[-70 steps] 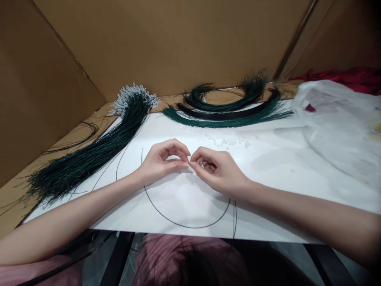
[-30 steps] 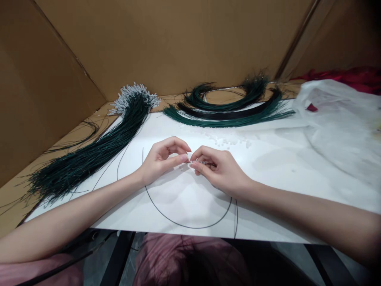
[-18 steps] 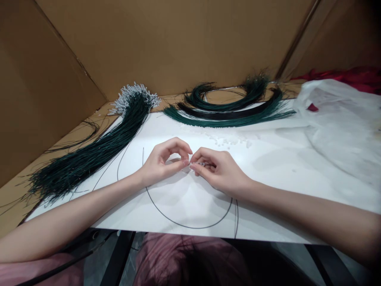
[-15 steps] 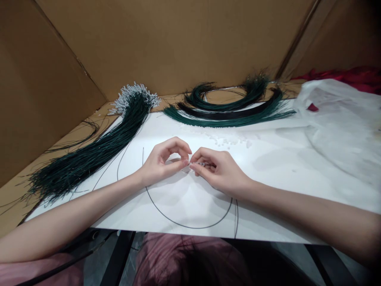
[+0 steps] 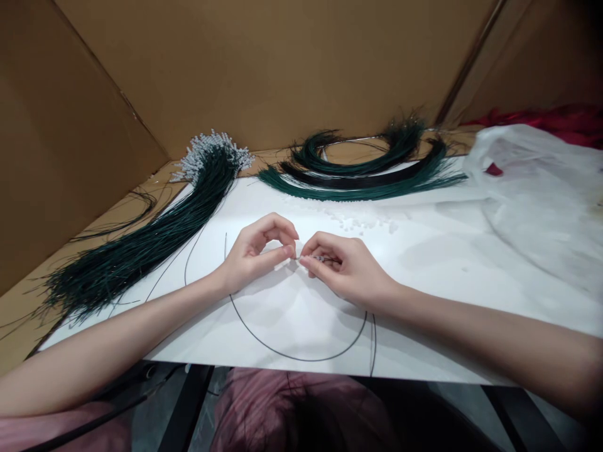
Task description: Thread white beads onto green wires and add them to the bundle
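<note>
My right hand (image 5: 342,258) pinches a thin dark wire (image 5: 298,361) close to its end. Small pale beads (image 5: 320,258) show on the wire between these fingers. A short bit of wire runs leftward from the right fingertips to my left thumb. My left hand (image 5: 264,251) is curled in a loose pinch at that tip; whether a bead sits between its fingers is too small to tell. The rest of the wire curves in a wide loop over the white board (image 5: 301,326) below both hands. Loose white beads (image 5: 358,221) lie scattered beyond my hands.
On the left lies a thick bundle of dark green wires (image 5: 155,251) with bead-covered tips (image 5: 211,154). Curved bunches of green and black wires (image 5: 362,182) lie at the back. Right are a translucent plastic bag (image 5: 541,201) and red material (image 5: 556,119). Cardboard walls (image 5: 282,63) enclose the board.
My left hand has moved slightly left, away from the right fingertips, so a little more wire shows between them. The right hand has stayed almost still.
</note>
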A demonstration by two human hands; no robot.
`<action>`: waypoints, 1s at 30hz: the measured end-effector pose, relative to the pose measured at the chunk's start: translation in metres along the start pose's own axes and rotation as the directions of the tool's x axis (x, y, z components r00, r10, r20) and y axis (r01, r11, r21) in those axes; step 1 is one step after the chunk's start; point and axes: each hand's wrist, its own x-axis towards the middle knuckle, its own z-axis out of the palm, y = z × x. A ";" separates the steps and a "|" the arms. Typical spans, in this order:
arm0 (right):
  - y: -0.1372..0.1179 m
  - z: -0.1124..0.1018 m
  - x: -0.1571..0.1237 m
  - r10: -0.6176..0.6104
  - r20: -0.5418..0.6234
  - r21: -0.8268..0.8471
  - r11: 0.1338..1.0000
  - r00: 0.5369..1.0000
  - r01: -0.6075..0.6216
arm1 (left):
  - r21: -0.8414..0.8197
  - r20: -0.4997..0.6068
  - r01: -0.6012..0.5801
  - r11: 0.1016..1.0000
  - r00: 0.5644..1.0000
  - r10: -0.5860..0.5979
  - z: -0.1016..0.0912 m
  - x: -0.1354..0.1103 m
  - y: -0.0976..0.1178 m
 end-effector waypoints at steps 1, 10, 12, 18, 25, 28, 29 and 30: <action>0.000 0.000 0.000 0.002 -0.002 0.000 1.000 1.000 -0.002 | 0.004 0.000 0.006 1.000 1.000 -0.006 0.000 0.000 0.000; 0.000 0.000 0.000 -0.007 -0.002 0.017 1.000 1.000 0.007 | 0.107 0.038 0.007 0.994 0.999 -0.011 0.003 0.000 0.005; -0.001 0.000 0.000 -0.002 0.001 0.006 1.000 1.000 0.002 | 0.115 0.035 0.007 0.993 0.999 -0.011 0.003 -0.001 0.004; -0.004 0.000 -0.001 0.014 0.017 0.011 1.000 1.000 -0.014 | 0.100 0.032 -0.001 0.995 0.999 -0.003 0.003 -0.002 0.004; -0.002 0.000 -0.001 0.002 0.027 -0.005 1.000 1.000 -0.002 | 0.106 0.032 -0.019 0.994 0.999 0.015 0.004 -0.002 0.004; -0.001 0.000 -0.001 -0.001 0.033 -0.015 1.000 0.999 0.002 | 0.111 0.032 -0.015 0.994 0.999 0.012 0.003 -0.003 0.003; -0.001 0.000 -0.001 -0.001 0.036 -0.018 1.000 0.999 0.001 | 0.111 0.033 -0.013 0.994 0.999 0.010 0.003 -0.003 0.003; -0.001 0.000 -0.001 0.000 0.038 -0.020 1.000 0.999 0.001 | 0.109 0.034 -0.014 0.994 0.999 0.011 0.003 -0.003 0.003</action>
